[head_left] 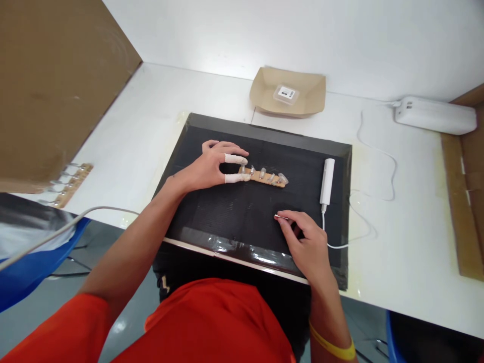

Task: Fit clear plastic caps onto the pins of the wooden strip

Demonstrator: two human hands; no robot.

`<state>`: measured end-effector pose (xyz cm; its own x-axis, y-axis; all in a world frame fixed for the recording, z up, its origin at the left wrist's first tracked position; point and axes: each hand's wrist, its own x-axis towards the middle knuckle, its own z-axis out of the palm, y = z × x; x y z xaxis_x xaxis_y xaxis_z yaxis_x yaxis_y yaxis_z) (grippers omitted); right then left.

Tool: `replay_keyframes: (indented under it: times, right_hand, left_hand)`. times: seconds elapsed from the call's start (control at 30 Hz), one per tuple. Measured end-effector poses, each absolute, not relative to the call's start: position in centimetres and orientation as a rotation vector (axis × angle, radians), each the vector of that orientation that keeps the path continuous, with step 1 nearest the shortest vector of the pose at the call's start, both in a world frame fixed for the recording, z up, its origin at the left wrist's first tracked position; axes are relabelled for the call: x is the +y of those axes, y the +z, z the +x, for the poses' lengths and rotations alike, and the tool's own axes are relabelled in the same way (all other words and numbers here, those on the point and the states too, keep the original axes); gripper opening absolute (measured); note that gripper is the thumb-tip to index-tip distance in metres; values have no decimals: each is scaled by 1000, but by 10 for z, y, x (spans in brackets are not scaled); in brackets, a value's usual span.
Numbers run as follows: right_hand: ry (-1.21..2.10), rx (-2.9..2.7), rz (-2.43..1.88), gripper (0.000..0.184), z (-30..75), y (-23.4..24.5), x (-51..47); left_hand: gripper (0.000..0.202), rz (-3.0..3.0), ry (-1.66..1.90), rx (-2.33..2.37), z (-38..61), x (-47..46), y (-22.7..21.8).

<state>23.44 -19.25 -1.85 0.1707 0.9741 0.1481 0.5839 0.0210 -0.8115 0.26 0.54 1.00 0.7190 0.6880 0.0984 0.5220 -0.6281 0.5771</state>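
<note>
A short tan strip (275, 182) lies on the black mat, with several small clear pieces like nail tips (262, 173) standing along it. My left hand (212, 165) is at the strip's left end, its thumb and index finger in white finger cots and closed around the leftmost clear piece (243, 167). Below and to the right of the strip, my right hand (305, 239) pinches a small thin stick-like thing (280, 217) with a pale tip. Most of that thing is hidden by the fingers.
A white cylindrical device (327, 181) with a cable rests at the mat's right. Behind the mat (234, 217) stands a cardboard tray (260, 98) holding a clear labelled box (286, 94). Another strip with clear pieces (71, 184) lies left; a white power strip (434, 115) sits right.
</note>
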Motion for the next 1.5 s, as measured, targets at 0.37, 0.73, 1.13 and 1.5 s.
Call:
replay_keyframes:
  times: [0.37,0.73,1.13,1.5]
  right_hand:
    - [607,-1524,-1643,12,235,-19,-193]
    - [586,-1531,-1615,11,235,-21,-193]
    - [578,-1539,-1607,10,234,-20,-192]
    - [575,-1536,-1605,10,236,-22,-194]
  left_hand:
    - [32,2382,443,935,-1,3,2]
    - [43,2351,460,980,-1,1,4]
    - [20,2388,575,955,1,-2,-2]
    - [25,2442,482,978,4,-2,10]
